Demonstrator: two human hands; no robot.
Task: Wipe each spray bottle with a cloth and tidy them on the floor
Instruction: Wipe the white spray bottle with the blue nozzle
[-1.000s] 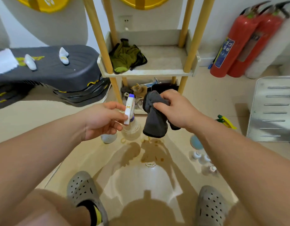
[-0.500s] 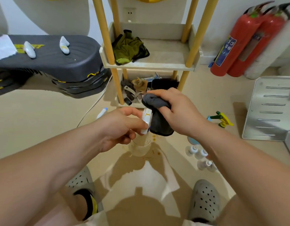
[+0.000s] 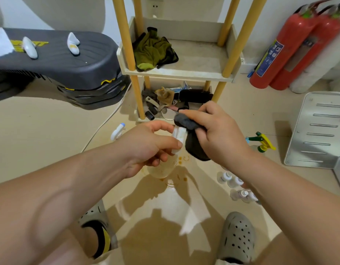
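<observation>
My left hand (image 3: 152, 146) grips a clear spray bottle (image 3: 163, 165) by its white spray head, holding it above the floor. My right hand (image 3: 219, 134) holds a dark grey cloth (image 3: 192, 138) pressed against that white head. On the floor to the right stands a bottle with a green and yellow trigger (image 3: 261, 142). Several small clear bottles with white caps (image 3: 234, 184) sit in a group under my right forearm. Another white bottle with a blue tip (image 3: 117, 131) lies on the floor to the left.
A wooden shelf rack (image 3: 176, 73) with rags and odds stands straight ahead. Stacked grey step boards (image 3: 56, 67) sit to the left, two red fire extinguishers (image 3: 291, 48) at the right wall, a white metal panel (image 3: 322, 129) on the right. My grey clogs (image 3: 236, 240) are below.
The cloth has moved from hanging beside the bottle onto its spray head. Both hands have dropped lower in view and come together.
</observation>
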